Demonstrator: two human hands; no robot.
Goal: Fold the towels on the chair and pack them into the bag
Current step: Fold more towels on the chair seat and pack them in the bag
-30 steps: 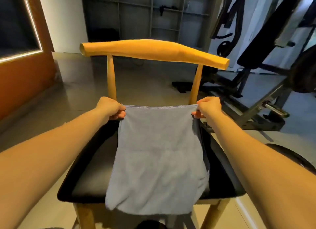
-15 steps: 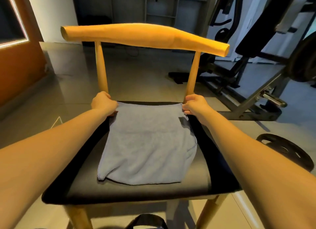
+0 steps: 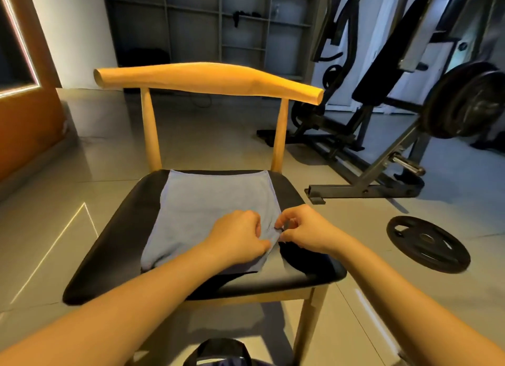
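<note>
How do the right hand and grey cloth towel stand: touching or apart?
Touching. Head view shows the right hand pinching the grey cloth towel at its edge.

We count 1 towel [image 3: 213, 201], 1 chair [image 3: 207, 78], 2 grips: left grip [image 3: 237, 240], right grip [image 3: 308, 231]. 1 bag [image 3: 218, 352], only its top edge in view. Floor: 1 loose weight plate [image 3: 427, 242]. We also see 1 mounted plate [image 3: 464, 100] on 1 gym machine [image 3: 363, 186]. 1 shelf unit [image 3: 218, 24] at the back.

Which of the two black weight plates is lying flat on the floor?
The smaller plate right of the chair; the larger plate hangs upright on the gym machine behind it.
</note>
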